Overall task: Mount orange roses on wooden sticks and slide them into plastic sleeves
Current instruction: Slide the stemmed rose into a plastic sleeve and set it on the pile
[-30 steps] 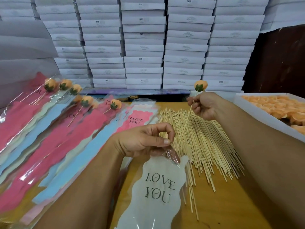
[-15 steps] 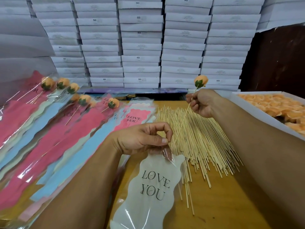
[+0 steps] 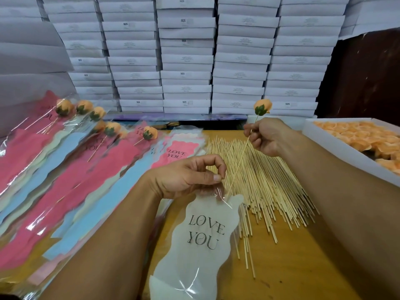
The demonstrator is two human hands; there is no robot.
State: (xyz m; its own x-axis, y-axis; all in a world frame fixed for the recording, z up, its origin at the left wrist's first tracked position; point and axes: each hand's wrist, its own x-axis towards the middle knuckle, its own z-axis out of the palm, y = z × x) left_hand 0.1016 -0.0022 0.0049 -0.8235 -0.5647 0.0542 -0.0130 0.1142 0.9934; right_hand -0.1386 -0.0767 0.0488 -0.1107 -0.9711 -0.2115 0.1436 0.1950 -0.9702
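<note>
Right hand [image 3: 265,137] pinches the thin wooden stick [image 3: 239,163], orange rose [image 3: 262,106] at twelve o'clock; left hand [image 3: 190,176] pinches the flimsy white "LOVE YOU" plastic sleeve [image 3: 201,239] mouth. Light, fragile: grip mid-stick.

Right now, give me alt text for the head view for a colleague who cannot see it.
The right hand holds an orange rose on a wooden stick, its lower tip at the mouth of a white LOVE YOU sleeve that the left hand pinches open. Loose sticks lie on the table, finished sleeved roses lie left.
</note>
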